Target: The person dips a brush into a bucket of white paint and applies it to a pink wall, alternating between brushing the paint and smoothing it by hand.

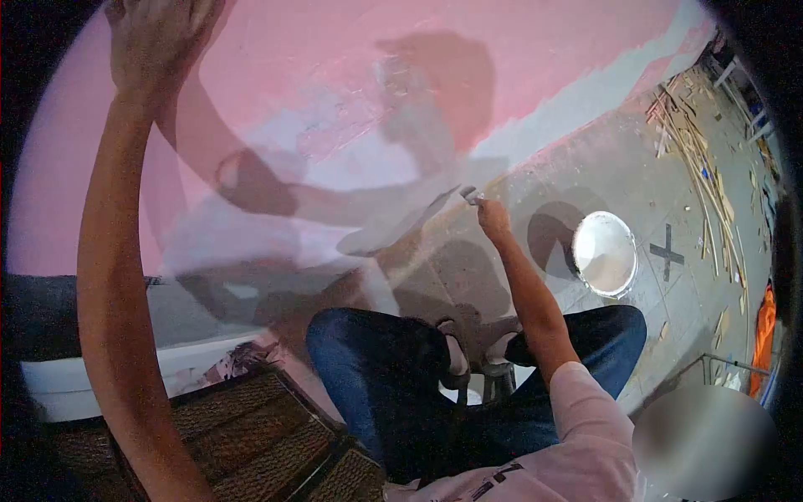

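Note:
My left hand (159, 38) is raised at the top left, laid against the pink wall (309, 33) with its fingers partly cut off by the frame edge. My right hand (492, 217) is closed on the handle of a small scraper-like tool (470, 195), held low beside the wall's foot. Pale, uneven patches (335, 134) mark the pink surface, and my shadow falls over them. To the right of my right hand, a white bucket (605, 255) stands on the tiled floor, with pale material inside.
Long thin wooden strips (698, 167) and scraps lie on the floor at the right. A dark cross mark (667, 252) is beyond the bucket. At the lower left is a brown woven panel (251, 427). An orange cloth (764, 335) is at the far right.

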Demonstrator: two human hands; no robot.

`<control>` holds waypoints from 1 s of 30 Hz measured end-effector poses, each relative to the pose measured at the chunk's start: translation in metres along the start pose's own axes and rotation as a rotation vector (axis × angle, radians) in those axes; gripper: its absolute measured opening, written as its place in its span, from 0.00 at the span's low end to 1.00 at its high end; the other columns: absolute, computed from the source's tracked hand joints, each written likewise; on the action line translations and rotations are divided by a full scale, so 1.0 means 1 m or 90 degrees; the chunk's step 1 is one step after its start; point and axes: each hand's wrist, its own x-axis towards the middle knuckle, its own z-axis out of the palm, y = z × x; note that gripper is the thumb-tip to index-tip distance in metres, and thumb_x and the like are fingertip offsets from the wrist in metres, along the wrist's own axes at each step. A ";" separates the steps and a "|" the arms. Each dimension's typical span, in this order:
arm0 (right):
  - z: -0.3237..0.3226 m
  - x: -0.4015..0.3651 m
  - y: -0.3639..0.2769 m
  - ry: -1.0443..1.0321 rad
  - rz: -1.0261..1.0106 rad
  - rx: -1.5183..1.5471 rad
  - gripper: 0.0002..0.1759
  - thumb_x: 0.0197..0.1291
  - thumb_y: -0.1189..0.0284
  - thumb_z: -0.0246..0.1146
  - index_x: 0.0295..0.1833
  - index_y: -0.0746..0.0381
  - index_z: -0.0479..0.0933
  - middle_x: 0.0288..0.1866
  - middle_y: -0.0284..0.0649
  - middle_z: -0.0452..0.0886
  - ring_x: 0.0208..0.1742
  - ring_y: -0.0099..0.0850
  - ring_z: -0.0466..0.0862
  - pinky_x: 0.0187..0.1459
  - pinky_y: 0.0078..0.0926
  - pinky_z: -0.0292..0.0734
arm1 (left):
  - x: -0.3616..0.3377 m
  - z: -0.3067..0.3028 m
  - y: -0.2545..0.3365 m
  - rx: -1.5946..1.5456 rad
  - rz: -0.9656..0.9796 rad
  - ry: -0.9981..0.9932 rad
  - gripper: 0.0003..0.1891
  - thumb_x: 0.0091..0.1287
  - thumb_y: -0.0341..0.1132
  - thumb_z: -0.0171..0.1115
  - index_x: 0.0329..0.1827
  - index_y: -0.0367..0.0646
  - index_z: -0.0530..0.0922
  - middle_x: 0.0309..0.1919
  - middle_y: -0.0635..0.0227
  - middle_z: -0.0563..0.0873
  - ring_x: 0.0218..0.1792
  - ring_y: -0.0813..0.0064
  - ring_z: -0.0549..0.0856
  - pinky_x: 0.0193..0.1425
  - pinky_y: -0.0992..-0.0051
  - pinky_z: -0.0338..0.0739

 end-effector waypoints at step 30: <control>0.006 -0.054 -0.062 0.103 0.046 0.124 0.21 0.75 0.72 0.60 0.70 0.62 0.78 0.28 0.57 0.79 0.25 0.43 0.78 0.33 0.40 0.74 | 0.003 -0.001 0.006 -0.052 -0.016 0.016 0.18 0.70 0.34 0.57 0.62 0.46 0.75 0.72 0.58 0.75 0.75 0.53 0.69 0.79 0.52 0.57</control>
